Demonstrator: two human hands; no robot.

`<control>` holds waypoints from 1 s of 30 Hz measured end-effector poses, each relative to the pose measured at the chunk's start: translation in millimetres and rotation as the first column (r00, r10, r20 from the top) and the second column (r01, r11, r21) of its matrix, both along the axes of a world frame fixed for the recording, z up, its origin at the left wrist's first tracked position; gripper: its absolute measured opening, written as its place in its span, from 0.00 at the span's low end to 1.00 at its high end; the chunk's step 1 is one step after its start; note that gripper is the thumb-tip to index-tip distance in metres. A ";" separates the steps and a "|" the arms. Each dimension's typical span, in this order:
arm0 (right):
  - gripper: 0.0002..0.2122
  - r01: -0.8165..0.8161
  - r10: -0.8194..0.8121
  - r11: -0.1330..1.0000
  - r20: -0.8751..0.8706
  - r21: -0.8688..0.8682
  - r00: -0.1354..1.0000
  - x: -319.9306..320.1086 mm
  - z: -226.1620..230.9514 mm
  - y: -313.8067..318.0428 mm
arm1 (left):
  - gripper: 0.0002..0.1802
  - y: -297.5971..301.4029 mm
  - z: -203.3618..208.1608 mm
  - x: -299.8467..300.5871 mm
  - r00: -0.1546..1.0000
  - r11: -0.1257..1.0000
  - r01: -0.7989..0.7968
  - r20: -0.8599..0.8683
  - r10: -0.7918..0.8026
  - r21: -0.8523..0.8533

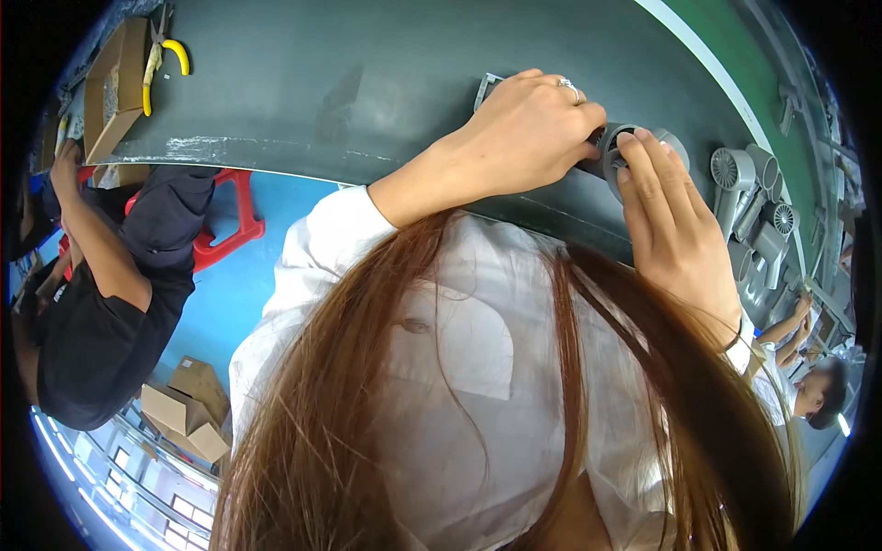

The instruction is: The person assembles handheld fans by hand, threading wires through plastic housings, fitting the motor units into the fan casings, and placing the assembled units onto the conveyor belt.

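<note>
At the near edge of the dark green work surface [413, 64], a grey round hair dryer housing [680, 147] is under my right hand [675, 225]. The fingers of that hand are bent over its round opening and grip it. My left hand [533, 133] comes in from the left, palm down, with thumb and fingertips pinched together at the housing's left side. Whatever the pinch holds is hidden by the fingers. A small grey angular part [487, 89] shows partly beyond my left hand.
Several grey hair dryer bodies [732, 171] lie in a pile on the right. At the far left are yellow-handled pliers [154, 64] and a cardboard box [112, 96]. A person in black [110, 321] sits left, beside a red stool [234, 220]; another person [808, 390] works at right.
</note>
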State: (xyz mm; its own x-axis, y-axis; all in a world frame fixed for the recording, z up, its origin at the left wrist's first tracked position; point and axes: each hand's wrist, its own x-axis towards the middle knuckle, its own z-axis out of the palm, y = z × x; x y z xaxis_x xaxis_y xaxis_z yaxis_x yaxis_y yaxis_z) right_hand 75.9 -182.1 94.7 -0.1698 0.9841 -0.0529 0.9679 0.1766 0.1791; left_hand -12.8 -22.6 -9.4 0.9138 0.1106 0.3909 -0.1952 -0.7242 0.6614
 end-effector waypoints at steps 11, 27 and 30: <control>0.13 -0.034 0.034 0.999 -0.014 0.009 0.999 0.7 -1.7 9.6 | 0.05 -5.5 -2.1 1.9 0.994 0.979 -0.098 0.062 0.088 0.181; 0.10 -0.016 0.019 0.997 -0.056 0.069 0.998 4.2 -5.5 6.8 | 0.06 -17.3 -1.0 5.8 0.991 0.989 -0.119 -0.044 0.123 0.091; 0.10 -0.013 0.019 0.996 -0.060 0.089 0.998 7.5 -6.4 4.5 | 0.09 -20.8 1.9 2.4 0.990 0.975 -0.082 -0.095 0.103 0.205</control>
State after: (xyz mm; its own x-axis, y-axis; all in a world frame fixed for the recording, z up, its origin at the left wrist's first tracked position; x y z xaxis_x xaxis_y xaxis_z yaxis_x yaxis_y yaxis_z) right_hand 83.4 -177.7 88.3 -0.1856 0.9816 0.0456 0.9746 0.1780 0.1360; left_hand -10.4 -43.4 -7.6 0.9402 0.1257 0.3166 -0.0589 -0.8554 0.5146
